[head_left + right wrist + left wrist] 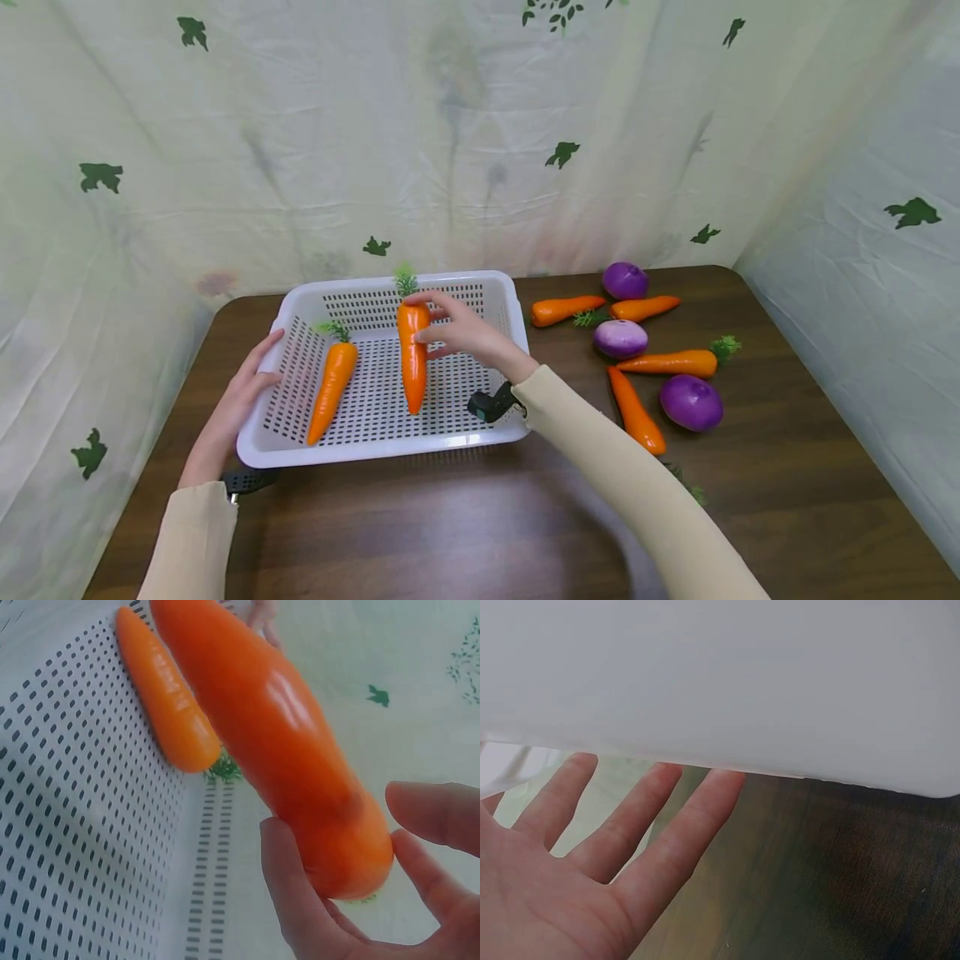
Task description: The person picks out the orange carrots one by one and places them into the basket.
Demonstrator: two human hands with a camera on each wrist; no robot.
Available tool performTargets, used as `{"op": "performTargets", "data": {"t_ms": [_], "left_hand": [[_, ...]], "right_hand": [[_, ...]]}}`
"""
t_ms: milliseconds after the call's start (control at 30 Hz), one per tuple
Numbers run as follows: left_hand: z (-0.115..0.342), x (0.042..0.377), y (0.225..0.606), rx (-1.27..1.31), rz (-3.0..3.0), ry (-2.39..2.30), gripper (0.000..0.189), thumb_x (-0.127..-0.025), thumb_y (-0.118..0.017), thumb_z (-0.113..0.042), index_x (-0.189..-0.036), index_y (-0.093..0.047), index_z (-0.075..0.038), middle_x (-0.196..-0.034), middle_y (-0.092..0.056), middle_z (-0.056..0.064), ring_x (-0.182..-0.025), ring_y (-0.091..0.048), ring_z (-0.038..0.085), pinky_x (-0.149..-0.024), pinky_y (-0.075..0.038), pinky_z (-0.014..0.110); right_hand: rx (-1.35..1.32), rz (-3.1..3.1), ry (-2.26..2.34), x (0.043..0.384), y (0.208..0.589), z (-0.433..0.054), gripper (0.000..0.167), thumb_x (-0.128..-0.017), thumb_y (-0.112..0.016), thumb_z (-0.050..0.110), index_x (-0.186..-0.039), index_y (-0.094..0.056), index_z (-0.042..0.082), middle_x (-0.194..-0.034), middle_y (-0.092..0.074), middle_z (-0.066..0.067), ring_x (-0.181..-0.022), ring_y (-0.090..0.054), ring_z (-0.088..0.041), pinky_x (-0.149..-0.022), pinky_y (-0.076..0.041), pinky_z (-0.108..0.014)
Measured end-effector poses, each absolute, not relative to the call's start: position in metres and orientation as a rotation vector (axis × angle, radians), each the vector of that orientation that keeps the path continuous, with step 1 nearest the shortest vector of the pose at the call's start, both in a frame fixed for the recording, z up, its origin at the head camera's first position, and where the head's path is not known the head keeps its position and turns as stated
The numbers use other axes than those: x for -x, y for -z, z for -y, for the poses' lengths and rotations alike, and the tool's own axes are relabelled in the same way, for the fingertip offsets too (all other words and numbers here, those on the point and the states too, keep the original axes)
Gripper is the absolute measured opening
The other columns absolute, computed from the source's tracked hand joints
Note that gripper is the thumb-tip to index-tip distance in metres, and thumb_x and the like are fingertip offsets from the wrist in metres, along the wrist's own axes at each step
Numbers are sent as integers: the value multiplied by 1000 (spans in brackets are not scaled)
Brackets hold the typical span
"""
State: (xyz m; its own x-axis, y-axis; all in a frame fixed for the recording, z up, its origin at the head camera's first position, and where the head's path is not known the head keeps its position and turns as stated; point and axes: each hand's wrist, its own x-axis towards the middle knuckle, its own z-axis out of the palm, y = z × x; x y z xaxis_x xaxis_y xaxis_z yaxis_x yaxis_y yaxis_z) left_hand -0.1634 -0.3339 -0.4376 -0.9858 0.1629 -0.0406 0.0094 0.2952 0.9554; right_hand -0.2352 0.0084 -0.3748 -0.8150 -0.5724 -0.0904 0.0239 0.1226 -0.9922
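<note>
My right hand (468, 333) pinches an orange carrot (414, 362) near its leafy top, over the middle of a white perforated basket (390, 451). The carrot's tip points down toward me in the head view. Up close in the right wrist view, thumb and fingertips press the carrot's thick end (341, 859). To its left, another carrot (332, 392) lies in the basket, green top away from me. At the basket's left side is my left hand (234, 404). Its straight fingers (660, 840) reach the basket's edge in the left wrist view.
Right of the basket, several carrots (670, 363) lie loosely among purple onion-like vegetables (692, 403) on the dark wooden table (450, 525). Pale cloth with green leaf shapes (480, 125) hangs behind the table and at both sides.
</note>
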Motion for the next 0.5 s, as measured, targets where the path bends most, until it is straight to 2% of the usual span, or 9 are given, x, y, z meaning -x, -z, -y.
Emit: {"op": "performTargets", "data": {"t_ms": [200, 500], "left_hand": [[333, 164, 437, -162, -2421, -1776, 59, -102, -39, -24, -153, -11, -39, -146, -15, 23, -95, -58, 5, -70, -56, 36], [334, 164, 437, -160, -2421, -1778, 59, -102, -38, -23, -153, -12, -38, -147, -14, 24, -95, -57, 4, -70, -56, 35]], "right_hand": [[517, -1887, 1728, 234, 377, 11, 45, -92, -56, -2, -135, -50, 10, -126, -47, -14, -100, -56, -30, -77, -55, -45], [517, -1851, 1673, 234, 385, 38, 44, -93, -56, 0, -135, -50, 9, -125, -49, -10, -96, -58, -25, -80, -54, -49]]}}
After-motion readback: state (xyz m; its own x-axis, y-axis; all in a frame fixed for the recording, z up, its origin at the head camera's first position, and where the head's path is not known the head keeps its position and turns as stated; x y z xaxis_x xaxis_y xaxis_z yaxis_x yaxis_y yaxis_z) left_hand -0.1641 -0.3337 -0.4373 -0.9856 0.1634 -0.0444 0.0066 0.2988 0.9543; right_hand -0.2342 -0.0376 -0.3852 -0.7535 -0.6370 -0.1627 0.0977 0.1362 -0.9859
